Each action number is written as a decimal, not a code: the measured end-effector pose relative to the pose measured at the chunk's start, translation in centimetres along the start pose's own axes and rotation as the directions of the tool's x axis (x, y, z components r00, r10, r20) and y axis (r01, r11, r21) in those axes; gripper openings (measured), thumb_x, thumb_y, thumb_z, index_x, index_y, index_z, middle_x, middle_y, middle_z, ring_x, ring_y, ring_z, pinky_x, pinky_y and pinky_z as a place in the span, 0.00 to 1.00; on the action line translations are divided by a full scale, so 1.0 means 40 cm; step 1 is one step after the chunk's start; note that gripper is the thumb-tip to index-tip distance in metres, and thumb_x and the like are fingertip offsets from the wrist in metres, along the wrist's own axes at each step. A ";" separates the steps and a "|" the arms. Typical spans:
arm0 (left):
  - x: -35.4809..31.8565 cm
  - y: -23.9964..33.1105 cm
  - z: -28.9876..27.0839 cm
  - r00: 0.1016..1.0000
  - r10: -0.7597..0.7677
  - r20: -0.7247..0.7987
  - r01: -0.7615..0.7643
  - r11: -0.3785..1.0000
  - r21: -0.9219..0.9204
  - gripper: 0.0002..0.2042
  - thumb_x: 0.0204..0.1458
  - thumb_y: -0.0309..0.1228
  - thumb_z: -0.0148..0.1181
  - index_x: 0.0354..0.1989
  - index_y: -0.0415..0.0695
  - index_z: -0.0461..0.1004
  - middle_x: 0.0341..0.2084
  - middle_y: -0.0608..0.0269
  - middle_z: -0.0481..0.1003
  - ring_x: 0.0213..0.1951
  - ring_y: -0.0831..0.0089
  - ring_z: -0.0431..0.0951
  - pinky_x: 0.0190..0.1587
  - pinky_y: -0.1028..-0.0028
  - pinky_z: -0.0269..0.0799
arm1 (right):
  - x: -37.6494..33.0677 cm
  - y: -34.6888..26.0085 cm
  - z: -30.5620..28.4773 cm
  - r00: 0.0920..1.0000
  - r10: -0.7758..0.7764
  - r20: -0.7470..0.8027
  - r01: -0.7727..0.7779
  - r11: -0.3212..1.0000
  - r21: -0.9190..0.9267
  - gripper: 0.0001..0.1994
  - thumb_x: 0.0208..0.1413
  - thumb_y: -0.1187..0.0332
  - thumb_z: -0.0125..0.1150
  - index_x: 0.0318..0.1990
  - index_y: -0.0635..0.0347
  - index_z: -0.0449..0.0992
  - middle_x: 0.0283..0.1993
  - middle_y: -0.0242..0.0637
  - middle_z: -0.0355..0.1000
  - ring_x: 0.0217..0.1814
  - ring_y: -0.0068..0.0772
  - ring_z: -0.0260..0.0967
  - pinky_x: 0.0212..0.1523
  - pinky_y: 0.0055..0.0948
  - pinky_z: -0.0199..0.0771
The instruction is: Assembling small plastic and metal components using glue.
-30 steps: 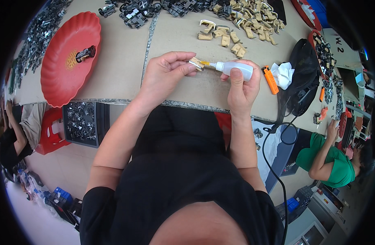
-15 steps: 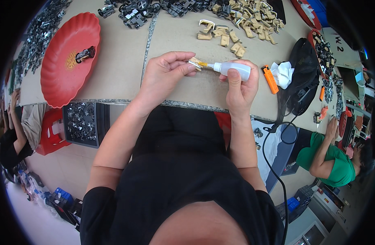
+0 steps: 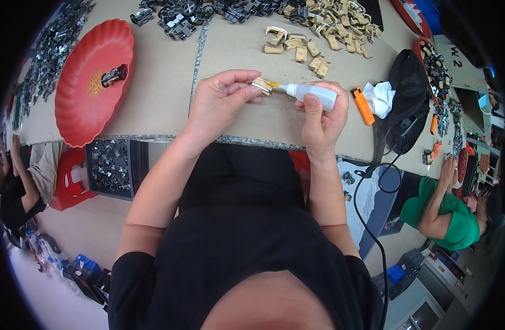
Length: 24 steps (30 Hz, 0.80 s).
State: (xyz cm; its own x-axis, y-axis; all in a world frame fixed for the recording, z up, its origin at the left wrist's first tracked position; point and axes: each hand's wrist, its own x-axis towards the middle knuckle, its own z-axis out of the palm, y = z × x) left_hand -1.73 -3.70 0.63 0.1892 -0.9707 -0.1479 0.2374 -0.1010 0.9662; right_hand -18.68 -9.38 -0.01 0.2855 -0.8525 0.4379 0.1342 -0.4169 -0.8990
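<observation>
Tan block (image 3: 261, 85) pinched in your left hand (image 3: 222, 102), glue bottle (image 3: 313, 94) tip at its right edge.

Your left fingers are closed on the small block above the table (image 3: 153, 93), at about 12 o'clock from your chest. Your right hand (image 3: 321, 118) is wrapped around the white bottle, which lies nearly level, its long axis running 3 to 9 o'clock, nozzle pointing at 9 o'clock into the block. An orange lighter (image 3: 363, 105) lies just beside the bottle at 3 o'clock.
</observation>
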 end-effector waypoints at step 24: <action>0.008 -0.005 -0.007 1.000 0.025 0.011 -0.024 0.998 -0.055 0.12 0.51 0.20 0.53 0.44 0.33 0.68 0.34 0.57 0.75 0.34 0.76 0.75 0.41 0.80 0.71 | 0.038 -0.027 -0.042 0.915 0.352 -0.198 -0.196 0.815 0.546 0.13 0.49 0.79 0.56 0.43 0.64 0.62 0.39 0.42 0.67 0.35 0.30 0.69 0.38 0.28 0.71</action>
State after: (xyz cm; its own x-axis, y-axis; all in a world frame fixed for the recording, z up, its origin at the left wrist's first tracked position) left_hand -1.45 -3.93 0.32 0.1849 -0.9752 -0.1214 0.2849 -0.0650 0.9563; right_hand -19.98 -10.76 1.63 0.1202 -0.9891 0.0846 0.5716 -0.0007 -0.8206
